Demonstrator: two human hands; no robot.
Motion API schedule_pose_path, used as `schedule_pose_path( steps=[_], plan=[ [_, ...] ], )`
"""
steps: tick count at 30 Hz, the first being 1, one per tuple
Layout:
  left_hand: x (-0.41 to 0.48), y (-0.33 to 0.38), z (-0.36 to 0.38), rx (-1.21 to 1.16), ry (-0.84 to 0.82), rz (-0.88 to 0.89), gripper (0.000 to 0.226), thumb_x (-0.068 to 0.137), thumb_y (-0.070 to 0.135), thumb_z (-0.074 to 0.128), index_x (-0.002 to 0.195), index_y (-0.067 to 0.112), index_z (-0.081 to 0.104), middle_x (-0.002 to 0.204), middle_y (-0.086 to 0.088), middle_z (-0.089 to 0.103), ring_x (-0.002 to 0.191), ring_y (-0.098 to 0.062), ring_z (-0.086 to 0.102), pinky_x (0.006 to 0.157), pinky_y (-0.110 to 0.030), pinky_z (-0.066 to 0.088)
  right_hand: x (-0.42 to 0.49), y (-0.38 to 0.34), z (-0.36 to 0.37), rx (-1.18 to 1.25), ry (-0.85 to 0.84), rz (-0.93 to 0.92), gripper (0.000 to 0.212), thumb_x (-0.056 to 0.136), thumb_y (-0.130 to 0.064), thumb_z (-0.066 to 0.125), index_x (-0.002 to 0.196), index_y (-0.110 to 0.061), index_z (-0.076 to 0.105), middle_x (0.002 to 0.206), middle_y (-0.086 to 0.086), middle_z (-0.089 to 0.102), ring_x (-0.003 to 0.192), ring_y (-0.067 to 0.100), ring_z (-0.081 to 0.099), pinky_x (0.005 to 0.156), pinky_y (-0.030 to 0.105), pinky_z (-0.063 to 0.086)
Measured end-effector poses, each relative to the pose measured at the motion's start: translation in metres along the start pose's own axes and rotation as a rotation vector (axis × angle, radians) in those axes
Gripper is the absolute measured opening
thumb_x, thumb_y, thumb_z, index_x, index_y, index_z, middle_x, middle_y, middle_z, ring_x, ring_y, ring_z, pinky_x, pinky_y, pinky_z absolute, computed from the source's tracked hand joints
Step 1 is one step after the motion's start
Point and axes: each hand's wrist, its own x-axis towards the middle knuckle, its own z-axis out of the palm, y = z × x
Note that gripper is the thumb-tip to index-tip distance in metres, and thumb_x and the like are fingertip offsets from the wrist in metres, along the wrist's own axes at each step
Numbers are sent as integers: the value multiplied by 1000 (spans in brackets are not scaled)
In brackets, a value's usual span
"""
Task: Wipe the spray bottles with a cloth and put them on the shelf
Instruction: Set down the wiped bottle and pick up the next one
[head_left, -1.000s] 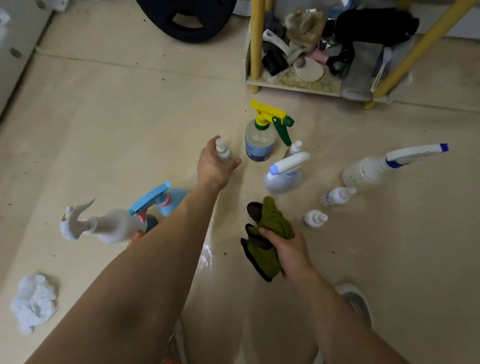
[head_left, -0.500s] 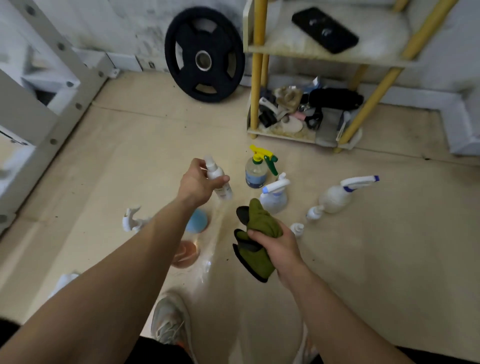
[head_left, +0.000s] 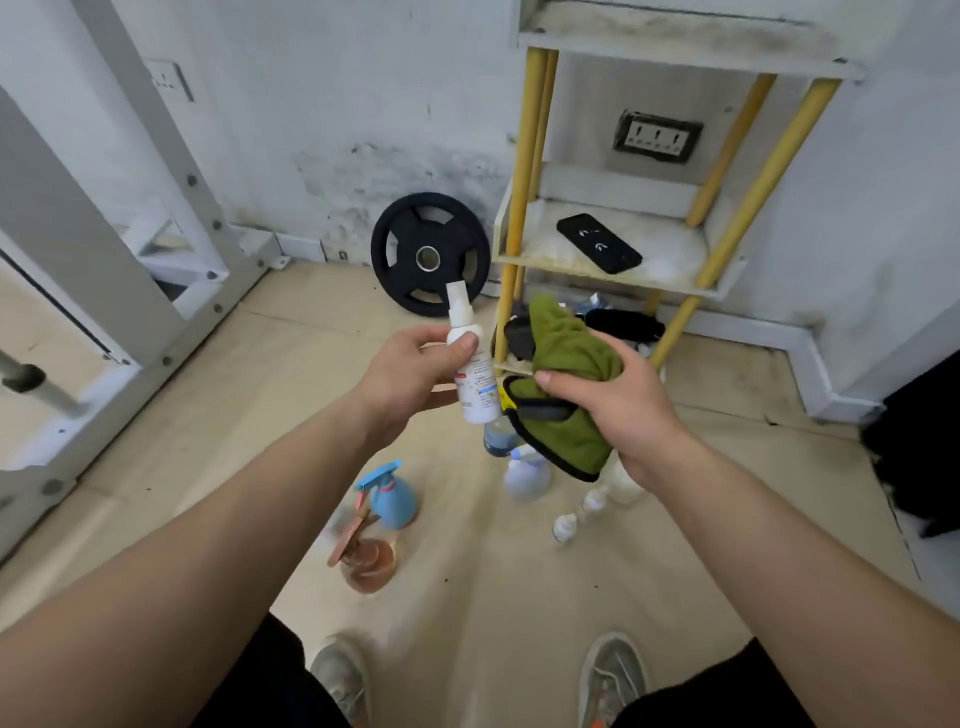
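Note:
My left hand grips a small white spray bottle upright at chest height, thumb across its front. My right hand holds a green cloth with black trim right beside the bottle's lower half, touching or nearly touching it. Behind them stands the yellow-legged shelf. On the floor below are a blue spray bottle, a brown one, a white trigger bottle, and small white bottles. The cloth partly hides further bottles.
A black phone lies on the shelf's middle board; clutter fills its bottom level. A black weight plate leans on the wall left of the shelf. A white metal frame stands at left. My shoes are at the bottom.
My left hand picked the small white bottle off the floor and raised it. My right hand brought the green cloth up beside it. My view rose from the floor to the shelf.

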Motion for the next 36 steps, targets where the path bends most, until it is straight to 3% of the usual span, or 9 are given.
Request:
schedule_pose_path(
  steps=[4,12,15,18,20,23,25,28,36],
  plan=[
    [-2,-2,3,-104,17,-19,36,96,38,62,121,13,64,121,-14,71,99,-24,69,85,-36,55,3,2,9,28,8,-56,51,77,-8,87,123,-21,70,105,-2,78,98,15,75,83,32,60],
    [10,1,7,-342,25,-123,57,73,58,65,115,20,72,131,-11,65,93,-19,70,85,-44,59,27,10,17,133,88,-120,52,78,-8,85,127,-19,68,109,2,77,101,23,75,90,42,59],
    [21,2,6,-362,31,-137,55,74,56,66,114,19,72,129,-11,67,86,-19,72,79,-41,61,37,7,14,167,100,-149,50,78,-5,83,123,-21,69,104,0,78,98,20,75,84,37,59],
    [28,-2,15,-349,18,-158,40,84,53,65,106,22,73,110,-8,73,89,-22,71,89,-47,59,42,6,17,122,78,-215,48,78,-7,85,121,-21,69,102,-3,78,96,16,75,82,30,58],
    [29,-5,26,-336,8,-174,36,90,51,62,107,22,75,104,-4,75,95,-25,71,94,-48,57,43,8,26,59,61,-244,50,77,-21,87,124,-21,68,107,-2,76,99,13,73,84,27,58],
    [31,-10,40,-317,-33,-210,45,98,54,52,118,20,74,122,-8,72,118,-33,65,103,-55,49,46,18,37,-107,116,-245,67,70,-55,83,131,-35,63,125,1,68,112,12,68,97,38,55],
    [30,-11,41,-363,-37,-244,39,102,42,48,122,18,72,129,-11,68,118,-35,64,103,-52,47,50,20,37,-154,156,-212,69,68,-62,80,130,-40,62,127,-2,66,114,11,67,100,41,54],
    [27,-8,40,-355,-73,-201,30,102,23,49,118,20,73,122,-12,71,103,-28,66,102,-51,49,54,17,31,-112,176,-142,56,73,-54,81,123,-34,68,115,-5,73,106,13,71,96,44,56],
    [29,4,28,-360,-41,-89,29,94,17,64,121,18,72,109,-6,74,92,-21,69,87,-39,58,48,22,32,-60,160,-49,18,89,-34,75,107,-30,75,100,-8,77,96,11,73,94,46,57]
  ],
)
